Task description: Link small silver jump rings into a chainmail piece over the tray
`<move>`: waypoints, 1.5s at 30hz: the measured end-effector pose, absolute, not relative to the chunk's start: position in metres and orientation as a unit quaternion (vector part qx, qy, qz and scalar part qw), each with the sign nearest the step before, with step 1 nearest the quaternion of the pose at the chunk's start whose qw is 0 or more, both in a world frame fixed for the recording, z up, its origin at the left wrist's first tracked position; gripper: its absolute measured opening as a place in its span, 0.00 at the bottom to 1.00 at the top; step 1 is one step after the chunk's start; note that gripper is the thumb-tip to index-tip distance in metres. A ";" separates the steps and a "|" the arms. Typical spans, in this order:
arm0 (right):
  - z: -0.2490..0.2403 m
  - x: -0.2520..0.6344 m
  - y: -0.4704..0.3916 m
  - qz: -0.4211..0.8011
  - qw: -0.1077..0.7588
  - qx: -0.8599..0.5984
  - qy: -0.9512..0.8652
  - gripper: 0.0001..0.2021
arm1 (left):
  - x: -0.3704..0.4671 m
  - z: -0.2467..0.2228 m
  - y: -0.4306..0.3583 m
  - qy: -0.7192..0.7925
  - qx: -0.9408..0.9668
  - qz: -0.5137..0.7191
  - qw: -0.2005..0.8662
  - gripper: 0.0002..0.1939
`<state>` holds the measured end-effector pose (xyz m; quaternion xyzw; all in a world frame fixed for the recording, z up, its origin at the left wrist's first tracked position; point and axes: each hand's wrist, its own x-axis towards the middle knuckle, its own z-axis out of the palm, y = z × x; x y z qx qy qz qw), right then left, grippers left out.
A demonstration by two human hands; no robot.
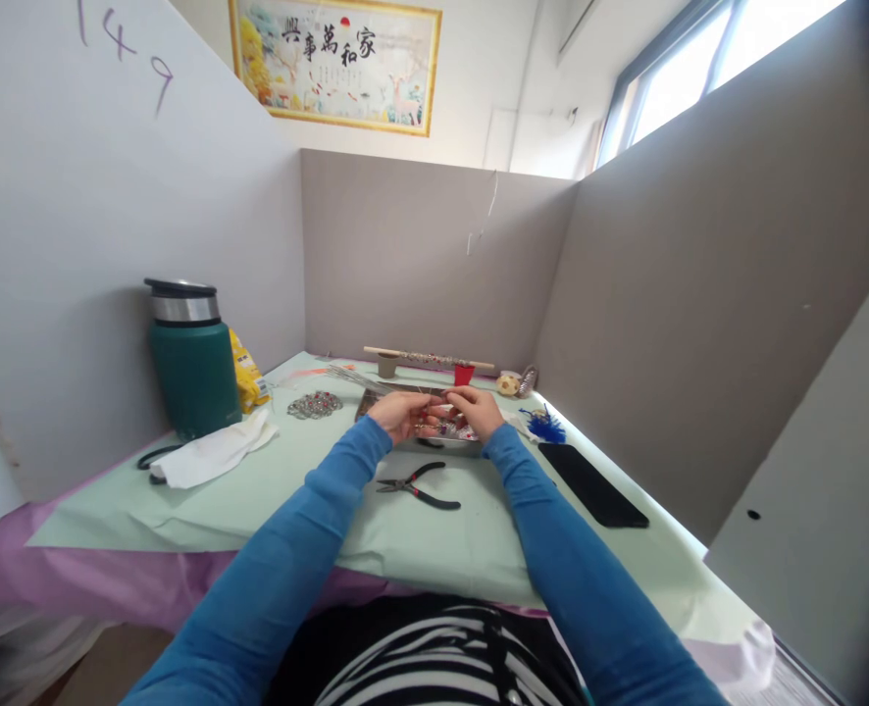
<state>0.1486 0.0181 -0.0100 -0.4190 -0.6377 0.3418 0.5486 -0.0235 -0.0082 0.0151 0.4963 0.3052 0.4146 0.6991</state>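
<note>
My left hand (pixel 407 414) and my right hand (pixel 475 408) are close together over a shallow tray (pixel 464 446) with small shiny and red pieces in it. The fingertips of both hands are pinched together; what they hold is too small to make out. Thin wires (pixel 361 378) stick out to the left behind my left hand. Pliers (pixel 420 485) with black handles lie on the table in front of the tray, their handles spread. A pile of silvery and red beaded pieces (pixel 315 405) sits left of the tray.
A stick (pixel 427 358) strung with pieces rests across a grey cup (pixel 387 366) and a red cup (pixel 464 375). At left stand a green bottle (pixel 193 378) and a white cloth (pixel 218 451) over black handles. A black phone-like slab (pixel 592 485) and blue tassels (pixel 546 425) lie right.
</note>
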 end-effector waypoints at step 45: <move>-0.004 0.148 0.015 0.498 0.629 -0.268 -0.534 0.16 | -0.021 0.012 -0.012 0.317 0.591 0.356 0.650 0.07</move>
